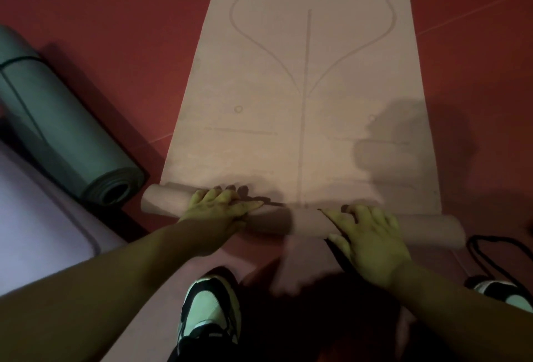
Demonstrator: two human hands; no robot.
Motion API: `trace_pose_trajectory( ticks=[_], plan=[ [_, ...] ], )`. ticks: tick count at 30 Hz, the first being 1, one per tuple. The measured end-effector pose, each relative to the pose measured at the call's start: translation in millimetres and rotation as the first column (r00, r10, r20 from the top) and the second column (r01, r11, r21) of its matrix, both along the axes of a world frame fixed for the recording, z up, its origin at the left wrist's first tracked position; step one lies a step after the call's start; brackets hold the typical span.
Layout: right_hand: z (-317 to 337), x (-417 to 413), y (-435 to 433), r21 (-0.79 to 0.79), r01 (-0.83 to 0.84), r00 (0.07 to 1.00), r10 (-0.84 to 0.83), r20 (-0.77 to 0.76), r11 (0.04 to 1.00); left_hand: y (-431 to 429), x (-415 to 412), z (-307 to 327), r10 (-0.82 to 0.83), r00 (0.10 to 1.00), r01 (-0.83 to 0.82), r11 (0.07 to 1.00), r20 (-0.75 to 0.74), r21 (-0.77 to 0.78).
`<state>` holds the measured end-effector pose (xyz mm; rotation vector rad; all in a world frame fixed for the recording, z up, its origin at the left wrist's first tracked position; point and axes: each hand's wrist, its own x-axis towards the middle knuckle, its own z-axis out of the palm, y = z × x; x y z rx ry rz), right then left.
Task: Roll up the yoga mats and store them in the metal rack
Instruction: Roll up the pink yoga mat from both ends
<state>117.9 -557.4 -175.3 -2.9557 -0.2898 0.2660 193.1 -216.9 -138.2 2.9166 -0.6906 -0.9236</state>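
A pale pink yoga mat (305, 96) with printed alignment lines lies flat on the red floor, stretching away from me. Its near end is rolled into a thin tube (427, 227) lying across the view. My left hand (219, 205) rests on top of the roll left of centre, fingers laid over it. My right hand (369, 234) presses on the roll right of centre with spread, fairly straight fingers. A grey-green mat (57, 136), fully rolled, lies on the floor to the left.
A light purple mat (37, 226) lies flat at the lower left. My two shoes (210, 309) stand just behind the roll. A black cord (490, 255) loops on the floor at the right. Red floor (115, 15) surrounds the mats.
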Motion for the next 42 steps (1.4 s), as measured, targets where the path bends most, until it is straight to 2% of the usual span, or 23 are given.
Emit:
trace_pose_trajectory(
  ticks=[5,8,14,17,20,22,25,28,32,36,40,42],
  plan=[
    [-3.1,19.8,-8.5,-0.013,-0.049,0.996,0.048,-0.070,0.999,8.0,-15.9,-0.1,-0.033,0.961,0.064,0.993,0.276,-0.103],
    [-3.5,17.8,-7.9,0.001,-0.028,0.998,0.028,-0.048,1.000,8.7,-6.5,2.2,-0.079,0.968,0.097,0.993,0.237,-0.067],
    [-3.4,14.7,-8.7,0.037,-0.011,0.999,0.013,-0.050,0.999,7.7,24.9,18.4,-0.239,0.971,0.240,0.970,0.018,-0.033],
    [-3.7,17.7,-9.7,0.043,-0.009,0.999,0.011,-0.050,0.999,1.3,34.9,26.6,-0.229,0.969,0.228,0.973,-0.089,-0.025],
    [-6.4,18.4,-11.5,0.050,-0.009,0.998,0.012,-0.055,0.999,-2.7,26.9,22.0,-0.232,0.971,0.235,0.970,-0.053,0.066],
    [-7.6,16.3,-10.8,0.052,-0.006,0.999,0.009,-0.048,0.999,-4.2,14.4,16.4,-0.165,0.986,0.168,0.978,-0.032,0.125],
    [-2.4,16.1,-6.6,0.034,0.005,1.000,-0.004,-0.026,0.999,-3.8,-2.6,2.7,-0.041,0.997,0.036,0.996,0.058,0.084],
    [5.0,7.3,-2.6,0.050,0.035,0.998,-0.037,0.043,0.998,-1.0,-2.1,-10.6,-0.007,0.986,0.011,1.000,0.167,-0.025],
    [0.4,0.0,-3.0,0.088,0.038,0.997,-0.044,0.069,0.995,-0.8,15.2,-9.4,-0.034,0.996,0.033,0.999,0.080,0.018],
    [-6.5,22.6,-9.0,0.067,0.023,0.999,-0.024,0.021,0.997,-3.6,24.4,-6.3,0.006,0.997,-0.005,1.000,0.076,-0.022],
    [-8.8,34.9,-15.2,0.073,0.005,1.000,-0.004,-0.018,0.997,-9.8,-3.8,-16.9,0.011,0.959,0.000,0.999,0.284,-0.036],
    [-7.9,38.6,-14.7,0.078,0.000,0.999,0.003,-0.034,0.997,-16.5,-14.9,-24.9,0.019,0.942,-0.015,1.000,0.335,-0.016]
  ],
)
